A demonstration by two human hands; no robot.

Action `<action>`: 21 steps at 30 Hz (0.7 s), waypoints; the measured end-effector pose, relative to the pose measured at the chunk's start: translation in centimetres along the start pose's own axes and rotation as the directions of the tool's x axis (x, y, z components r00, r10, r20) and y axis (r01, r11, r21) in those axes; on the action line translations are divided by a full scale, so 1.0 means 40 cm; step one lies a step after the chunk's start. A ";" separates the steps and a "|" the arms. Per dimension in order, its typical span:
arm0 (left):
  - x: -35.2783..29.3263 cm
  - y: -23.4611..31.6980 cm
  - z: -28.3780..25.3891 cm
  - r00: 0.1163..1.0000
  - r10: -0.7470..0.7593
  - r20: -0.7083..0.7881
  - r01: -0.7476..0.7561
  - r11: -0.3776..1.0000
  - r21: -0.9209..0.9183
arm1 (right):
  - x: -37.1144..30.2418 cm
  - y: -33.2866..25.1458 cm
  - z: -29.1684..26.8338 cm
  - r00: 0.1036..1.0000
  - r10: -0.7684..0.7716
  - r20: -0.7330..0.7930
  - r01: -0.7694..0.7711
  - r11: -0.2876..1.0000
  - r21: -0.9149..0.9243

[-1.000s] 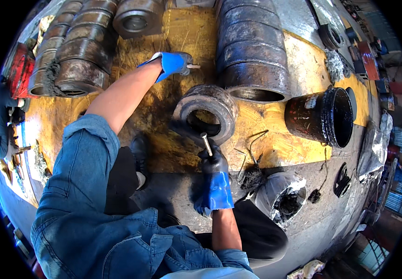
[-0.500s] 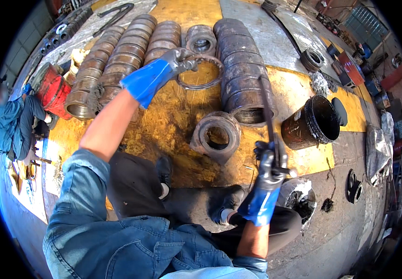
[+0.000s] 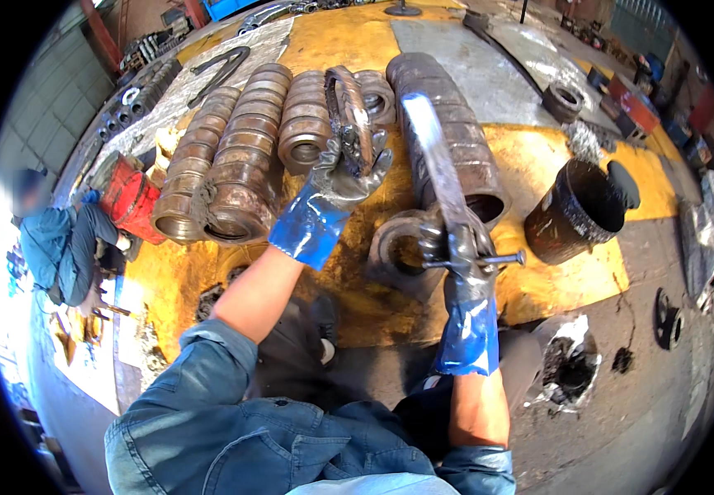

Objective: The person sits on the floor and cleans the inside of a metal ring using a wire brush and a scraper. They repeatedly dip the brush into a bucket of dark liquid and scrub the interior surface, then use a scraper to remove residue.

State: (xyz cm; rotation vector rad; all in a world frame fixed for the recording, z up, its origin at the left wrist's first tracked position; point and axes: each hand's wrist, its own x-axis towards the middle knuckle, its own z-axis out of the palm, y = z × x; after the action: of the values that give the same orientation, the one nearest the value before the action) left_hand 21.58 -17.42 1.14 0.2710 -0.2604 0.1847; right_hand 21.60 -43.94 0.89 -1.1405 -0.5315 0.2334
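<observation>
My left hand (image 3: 336, 180), in a blue and grey glove, grips a thin rusty metal ring (image 3: 350, 120) and holds it upright above the rows of rings. My right hand (image 3: 458, 256), gloved the same way, is closed on a long grey metal bar (image 3: 437, 165) that points up and away, with a short cross pin (image 3: 489, 261) sticking out by the fist. A thick metal ring (image 3: 394, 256) lies flat on the yellow floor just left of my right hand.
Rows of rusty stacked rings (image 3: 237, 165) lie on their sides across the yellow floor (image 3: 530, 157), with a longer stack (image 3: 464, 157) on the right. A black bucket (image 3: 575, 210) stands at right. A red container (image 3: 130, 198) and a seated person (image 3: 64, 239) are at left.
My left hand has lifted the thin ring up off the floor near the stacks. My right hand has raised the bar higher, from beside the flat thick ring.
</observation>
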 end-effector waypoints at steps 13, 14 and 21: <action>0.014 -0.055 -0.031 0.957 -0.090 0.277 0.084 0.996 0.031 | 0.017 0.056 0.040 0.991 -0.048 0.127 0.060 0.994 -0.091; 0.010 -0.051 -0.043 0.959 -0.087 0.270 0.082 0.996 0.031 | 0.018 0.058 0.043 0.990 -0.052 0.134 0.065 0.993 -0.095; 0.008 -0.059 -0.036 0.966 -0.096 0.240 0.098 0.995 0.001 | 0.039 0.070 0.052 0.985 0.089 0.151 -0.097 0.994 0.048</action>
State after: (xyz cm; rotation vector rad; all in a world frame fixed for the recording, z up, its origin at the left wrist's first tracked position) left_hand 22.72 -19.18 -0.69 0.2949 -0.4867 0.0530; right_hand 22.11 -40.45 -0.58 -1.1004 -0.6005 0.4139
